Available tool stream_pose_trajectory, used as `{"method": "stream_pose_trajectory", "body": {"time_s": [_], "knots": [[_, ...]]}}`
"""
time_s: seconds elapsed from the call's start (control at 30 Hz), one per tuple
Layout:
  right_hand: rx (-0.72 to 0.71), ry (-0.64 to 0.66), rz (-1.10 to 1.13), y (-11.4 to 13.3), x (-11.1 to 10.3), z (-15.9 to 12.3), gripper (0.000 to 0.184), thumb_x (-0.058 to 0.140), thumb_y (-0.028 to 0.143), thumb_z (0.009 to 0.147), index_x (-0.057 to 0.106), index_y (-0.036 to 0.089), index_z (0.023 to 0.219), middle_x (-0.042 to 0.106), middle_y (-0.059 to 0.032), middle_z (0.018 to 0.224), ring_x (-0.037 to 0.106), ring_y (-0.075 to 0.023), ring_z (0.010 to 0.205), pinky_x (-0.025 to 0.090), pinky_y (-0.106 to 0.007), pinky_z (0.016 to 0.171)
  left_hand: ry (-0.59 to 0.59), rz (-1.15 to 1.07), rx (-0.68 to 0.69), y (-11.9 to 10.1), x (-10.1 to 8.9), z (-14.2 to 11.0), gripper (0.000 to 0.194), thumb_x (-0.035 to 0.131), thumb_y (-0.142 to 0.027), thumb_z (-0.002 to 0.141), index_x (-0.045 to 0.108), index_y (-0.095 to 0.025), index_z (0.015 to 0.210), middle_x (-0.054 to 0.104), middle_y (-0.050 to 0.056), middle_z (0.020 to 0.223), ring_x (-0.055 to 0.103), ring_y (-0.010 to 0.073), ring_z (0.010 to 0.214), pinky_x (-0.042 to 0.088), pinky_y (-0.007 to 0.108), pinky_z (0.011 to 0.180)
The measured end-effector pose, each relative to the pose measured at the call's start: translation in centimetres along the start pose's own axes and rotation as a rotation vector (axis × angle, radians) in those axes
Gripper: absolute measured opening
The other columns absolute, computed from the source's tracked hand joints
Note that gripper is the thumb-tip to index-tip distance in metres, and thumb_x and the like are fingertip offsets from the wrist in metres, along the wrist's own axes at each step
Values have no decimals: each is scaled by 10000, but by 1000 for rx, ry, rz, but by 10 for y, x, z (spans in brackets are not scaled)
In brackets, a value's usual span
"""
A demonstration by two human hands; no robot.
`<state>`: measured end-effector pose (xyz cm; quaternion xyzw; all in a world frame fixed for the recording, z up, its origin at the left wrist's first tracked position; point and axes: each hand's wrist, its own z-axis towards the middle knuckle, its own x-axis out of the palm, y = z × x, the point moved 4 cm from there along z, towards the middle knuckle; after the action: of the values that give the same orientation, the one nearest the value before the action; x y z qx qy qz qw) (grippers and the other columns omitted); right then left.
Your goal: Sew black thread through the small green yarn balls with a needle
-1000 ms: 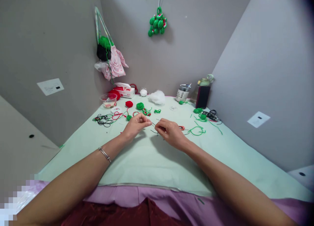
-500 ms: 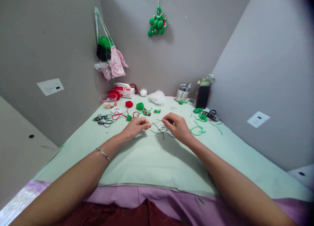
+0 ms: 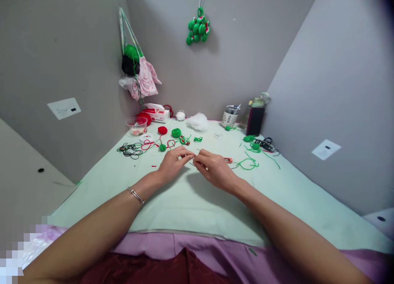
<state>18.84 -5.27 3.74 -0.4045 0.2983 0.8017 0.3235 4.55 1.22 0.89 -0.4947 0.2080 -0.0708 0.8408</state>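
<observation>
My left hand (image 3: 176,164) is closed in a pinch above the middle of the table. Against its fingertips are those of my right hand (image 3: 214,170), also pinched. A thin dark strand ran between them in the earlier frames; now the fingers mostly hide it. Loose dark thread (image 3: 191,164) lies beneath the right hand, largely covered by it. Just beyond that hand an orange-handled tool (image 3: 228,160) shows in part. A loop of green yarn (image 3: 248,164) lies to its right.
Behind my hands are a red yarn ball (image 3: 162,130), a green yarn ball (image 3: 176,132), white stuffing (image 3: 198,122) and tangled black cord (image 3: 131,150). A tissue box (image 3: 160,115), a pen tin (image 3: 230,116) and a dark phone (image 3: 255,121) stand along the back.
My right hand moved out to the right, uncovering the dark threads, then came back left and covered them again. The fingertips of both hands now meet.
</observation>
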Motion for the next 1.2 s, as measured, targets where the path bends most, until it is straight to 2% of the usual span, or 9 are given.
{"method": "stream_pose_trajectory", "body": {"time_s": [0.07,0.2,0.4,0.57,0.67,0.77,0.97,1.1,1.2], "knots": [[56,-33,29,-6,-4,0,209,485,159,948,640,172,808,560,-21,784,469,-105,610,343,-236,604,46,134,95,-1,0,-1,171,636,-325,866,779,-231,863,685,56,880,604,207,871,446,349,835],[135,-73,79,-15,-8,1,173,539,133,910,643,181,781,575,-7,780,468,-92,595,339,-227,597,73,188,85,-1,-3,-1,131,671,-319,833,764,-229,812,644,44,845,578,193,808,431,320,745],[149,-70,136,-14,-8,2,168,550,124,899,643,172,766,584,-8,775,477,-88,599,336,-223,589,-4,15,-44,0,-5,4,182,788,-325,691,681,-185,649,588,15,744,546,179,784,411,324,795],[156,-60,178,-15,-6,2,170,553,106,882,636,166,746,579,-5,751,450,-83,581,327,-221,585,78,-331,-251,0,1,1,277,814,-329,646,599,-156,669,654,26,896,586,154,816,417,311,802],[163,-42,204,-15,-5,3,170,551,104,880,638,162,746,570,0,733,450,-82,583,326,-220,585,92,-435,-294,-1,5,0,291,807,-338,663,586,-154,709,677,19,843,592,139,788,415,304,807],[173,-33,219,-16,-8,4,172,550,92,866,637,160,734,561,4,717,451,-84,588,330,-220,587,43,-447,-286,-1,2,2,323,821,-335,645,558,-157,703,678,10,811,592,132,763,419,295,788],[190,-21,222,-18,-12,4,189,535,75,851,635,159,714,574,-1,722,463,-89,601,346,-226,599,-127,-369,-186,-3,-25,10,424,836,-327,623,443,-177,678,664,-5,764,585,123,742,430,276,757],[226,-34,257,-25,-12,7,176,546,147,872,664,164,743,626,-18,763,503,-98,626,371,-227,609,-116,-322,-129,-4,-33,10,329,810,-307,675,534,-177,797,623,-24,778,570,112,741,419,246,726],[369,-82,307,-47,-35,9,194,545,226,874,689,156,764,673,-35,770,532,-109,617,399,-235,598,-38,-344,-168,-4,-33,10,282,808,-275,698,579,-177,830,600,-33,793,570,101,749,427,236,740]]}}
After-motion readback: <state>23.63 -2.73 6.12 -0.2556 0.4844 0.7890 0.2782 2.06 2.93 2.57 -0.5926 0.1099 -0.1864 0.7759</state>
